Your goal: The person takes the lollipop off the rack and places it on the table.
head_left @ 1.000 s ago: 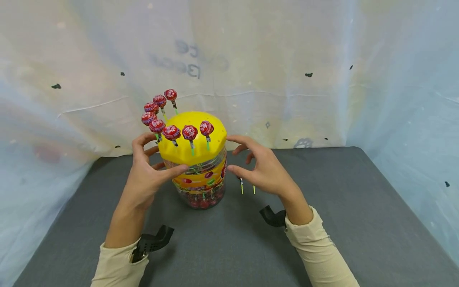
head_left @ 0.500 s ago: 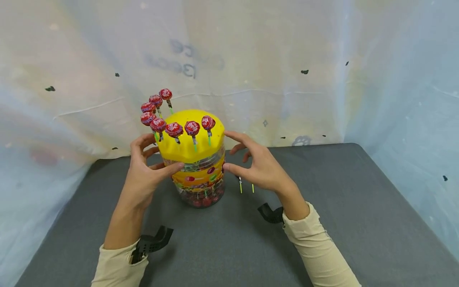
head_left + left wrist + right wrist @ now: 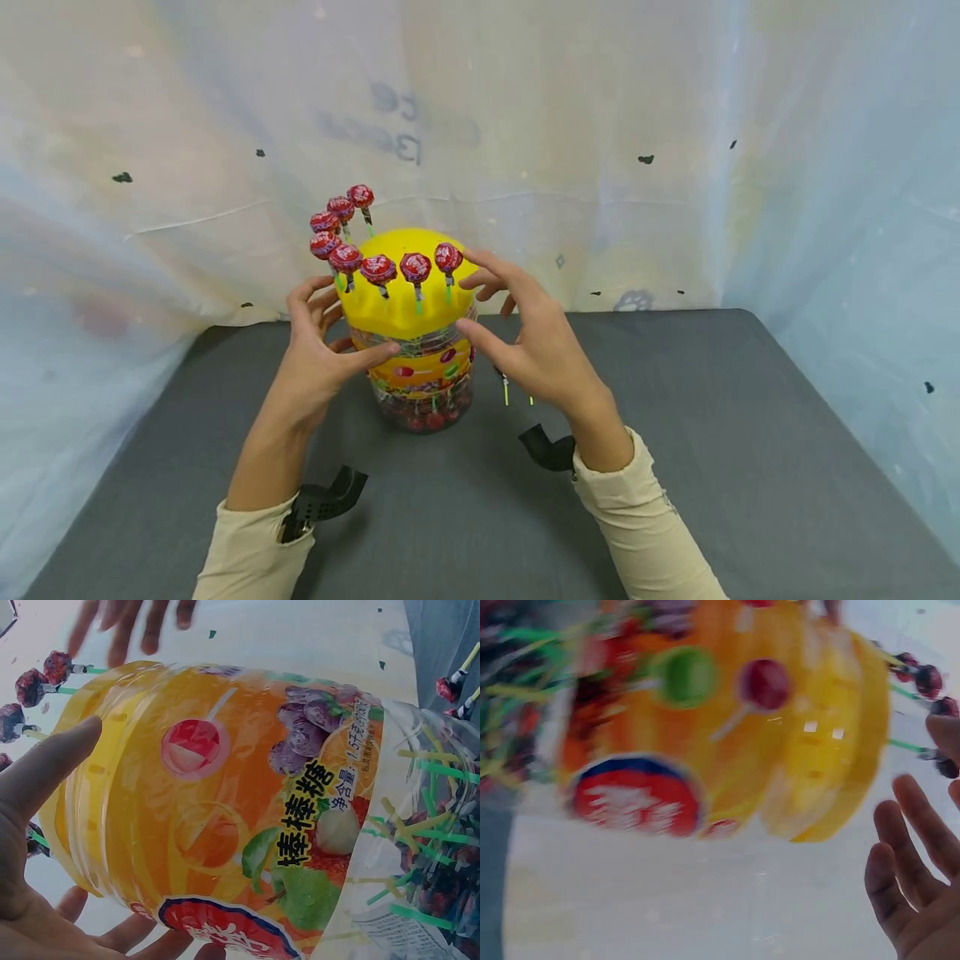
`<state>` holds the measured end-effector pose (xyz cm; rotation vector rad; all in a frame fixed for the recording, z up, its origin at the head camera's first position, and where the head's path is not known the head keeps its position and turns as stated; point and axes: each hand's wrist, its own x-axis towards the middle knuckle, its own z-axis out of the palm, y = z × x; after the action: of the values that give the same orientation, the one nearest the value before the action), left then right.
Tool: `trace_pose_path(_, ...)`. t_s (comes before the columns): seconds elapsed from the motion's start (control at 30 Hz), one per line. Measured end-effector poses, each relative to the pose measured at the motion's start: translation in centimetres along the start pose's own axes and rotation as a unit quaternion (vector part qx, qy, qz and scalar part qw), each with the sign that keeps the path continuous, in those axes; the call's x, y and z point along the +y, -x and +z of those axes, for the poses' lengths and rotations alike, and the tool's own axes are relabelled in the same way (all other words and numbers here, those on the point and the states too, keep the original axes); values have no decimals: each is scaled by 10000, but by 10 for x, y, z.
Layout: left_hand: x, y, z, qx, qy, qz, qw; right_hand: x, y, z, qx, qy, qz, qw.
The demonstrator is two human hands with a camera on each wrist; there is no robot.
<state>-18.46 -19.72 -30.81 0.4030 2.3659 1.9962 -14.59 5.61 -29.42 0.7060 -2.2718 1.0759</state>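
within left hand (image 3: 313,360), seemingly gripped: jar (image 3: 423,368)

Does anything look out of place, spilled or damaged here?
The jar looks undamaged. Mildly odd: two loose lollipops lie side by side on the table, apart from the eight lollipops standing in the yellow lid. Those eight follow only its left and near edge in the head view, leaving the arrangement lopsided.

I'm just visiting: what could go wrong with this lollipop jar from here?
The right hand is close to the end lollipop on the yellow lid and might knock it.
The left hand is around the jar; a slip could tip it and jostle the standing lollipops.
Loose lollipops on the table, partly hidden behind the right hand, could perhaps get brushed aside.
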Motion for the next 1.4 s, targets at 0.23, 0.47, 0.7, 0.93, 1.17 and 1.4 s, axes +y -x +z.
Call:
trace_pose_path(0.23, -2, -2, -2, -19, -98, -37, 9999, -7, -19, 8, 415, -24, -442, 9982)
trace_pose_path(0.47, -1, -3, -2, -23, -135, 31, 9999, -3, -25, 15, 599, -36, -594, 9964)
trace_pose_path(0.7, -1, -3, -3, -34, -215, 45, 9998, -1, -25, 14, 590, -68, -587, 9965)
trace_pose_path(0.93, -5, -3, -1, -74, -137, 41, 9999, 0, -23, 14, 671, 34, -658, 9956)
trace_pose_path(1.17, -5, -3, -2, -126, -265, -44, 9996, 0, -23, 13, 906, 52, -855, 9922)
trace_pose_path(1.4, -3, -3, -4, -161, -435, -22, 9989, 0, -25, 15, 1003, 19, -952, 9904)
